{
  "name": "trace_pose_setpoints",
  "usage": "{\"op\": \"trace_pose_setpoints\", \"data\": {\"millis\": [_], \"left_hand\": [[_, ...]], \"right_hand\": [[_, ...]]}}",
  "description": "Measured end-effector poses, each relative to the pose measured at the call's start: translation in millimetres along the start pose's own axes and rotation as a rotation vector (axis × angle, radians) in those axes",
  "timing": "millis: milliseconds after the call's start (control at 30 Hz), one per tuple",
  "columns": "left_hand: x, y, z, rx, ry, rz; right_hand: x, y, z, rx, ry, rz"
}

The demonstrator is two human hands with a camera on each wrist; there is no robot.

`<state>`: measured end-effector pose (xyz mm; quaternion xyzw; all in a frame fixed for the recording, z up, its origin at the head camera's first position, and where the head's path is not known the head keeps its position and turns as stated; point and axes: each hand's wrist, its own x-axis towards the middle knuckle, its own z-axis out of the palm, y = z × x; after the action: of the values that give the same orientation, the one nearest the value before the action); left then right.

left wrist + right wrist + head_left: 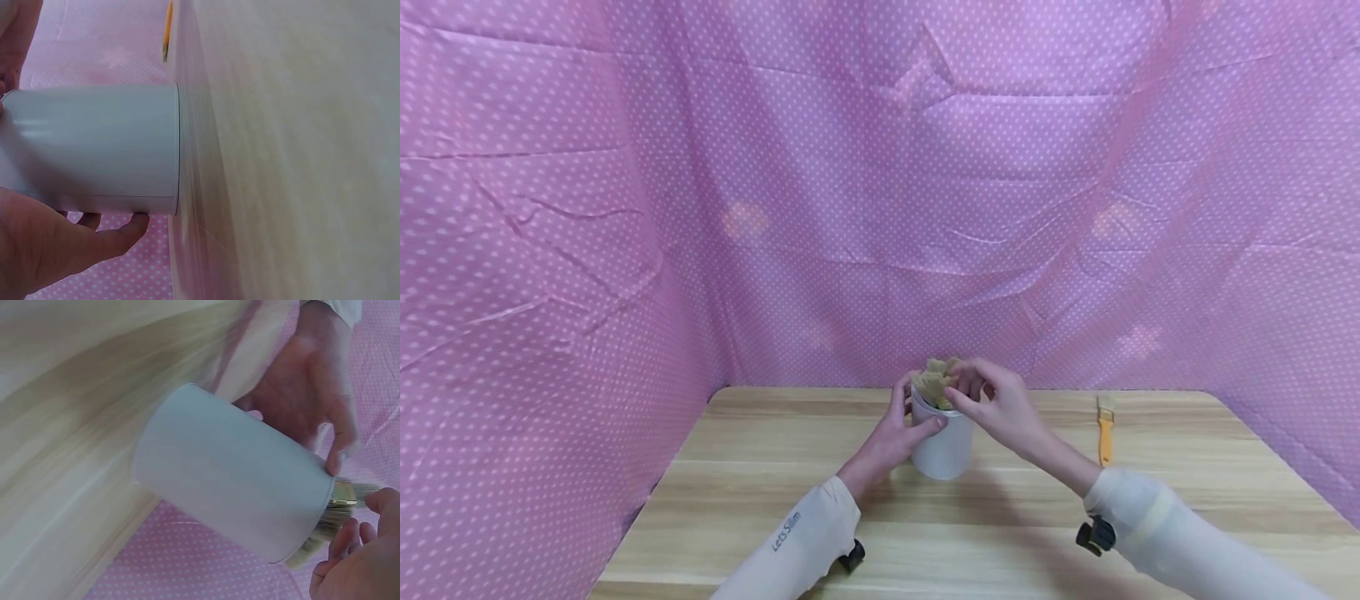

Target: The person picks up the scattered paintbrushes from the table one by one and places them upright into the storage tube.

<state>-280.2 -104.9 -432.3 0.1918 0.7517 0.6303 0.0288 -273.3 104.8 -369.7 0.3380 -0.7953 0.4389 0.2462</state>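
A white cylindrical canister stands upright on the wooden table. Several paintbrushes are in it, bristles up, crowding past the rim. My left hand grips the canister from the left, its thumb near the rim and its fingers around the far side. Over the mouth, my right hand has its fingers curled at the bristles. In the right wrist view, thumb and fingers pinch the bristle end of one paintbrush, whose metal ferrule shows above the rim. The brush handles are hidden inside the canister.
Another paintbrush, with a yellow-orange handle, lies on the table to the right. Pink dotted cloth hangs behind the table and along its sides.
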Motion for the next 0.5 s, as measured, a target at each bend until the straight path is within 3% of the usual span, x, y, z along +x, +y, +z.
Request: {"op": "trace_pose_setpoints", "data": {"millis": [267,500], "left_hand": [[2.0,-1.2,-0.5,-0.012,-0.009,0.001],[1.9,-1.6,-0.7,-0.009,-0.009,0.003]], "right_hand": [[4.8,-5.8,6.5,-0.005,0.009,0.007],[1.8,-4.1,7.7,-0.004,0.059,-0.047]]}}
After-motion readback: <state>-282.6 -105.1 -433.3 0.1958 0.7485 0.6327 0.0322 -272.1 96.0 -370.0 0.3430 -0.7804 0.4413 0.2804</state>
